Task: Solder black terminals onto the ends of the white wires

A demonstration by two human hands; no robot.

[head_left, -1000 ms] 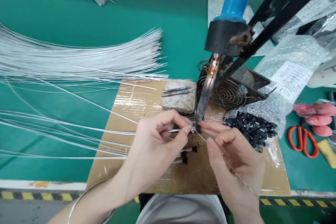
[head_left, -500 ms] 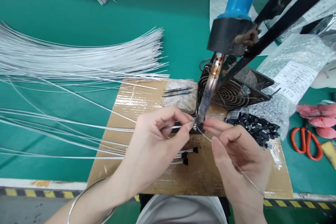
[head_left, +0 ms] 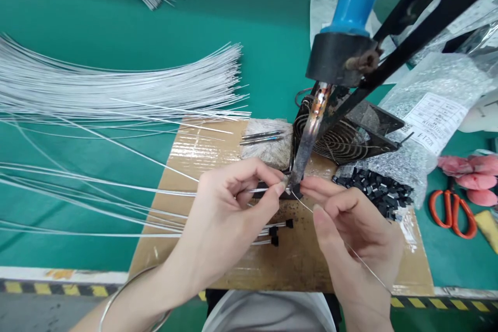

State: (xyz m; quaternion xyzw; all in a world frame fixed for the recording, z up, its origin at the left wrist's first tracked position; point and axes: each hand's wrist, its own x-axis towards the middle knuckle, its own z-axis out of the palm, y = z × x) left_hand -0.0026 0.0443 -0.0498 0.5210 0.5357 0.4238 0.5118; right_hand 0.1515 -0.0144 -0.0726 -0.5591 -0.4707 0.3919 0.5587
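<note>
My left hand (head_left: 229, 207) pinches the end of a thin white wire (head_left: 171, 193) and holds it at the tip of a mounted soldering iron (head_left: 309, 137) with a blue handle. My right hand (head_left: 352, 228) pinches a small black part (head_left: 294, 190) at the same tip, and a thin strand of solder wire (head_left: 352, 253) runs back through its fingers. Both hands meet under the iron over a taped cardboard pad (head_left: 194, 166). A few finished wires with black ends (head_left: 278, 227) lie between my hands.
Fanned bundles of white wires (head_left: 116, 88) cover the green table at left. A pile of small black parts (head_left: 375, 192) lies beside a bubble-wrap bag (head_left: 431, 114). Orange-handled scissors (head_left: 453, 207) and pink items (head_left: 472, 171) sit at right. A sponge block (head_left: 266, 145) holds spare tips.
The view has shifted slightly. My hands stay pinched together at the iron's tip, with hardly any movement.
</note>
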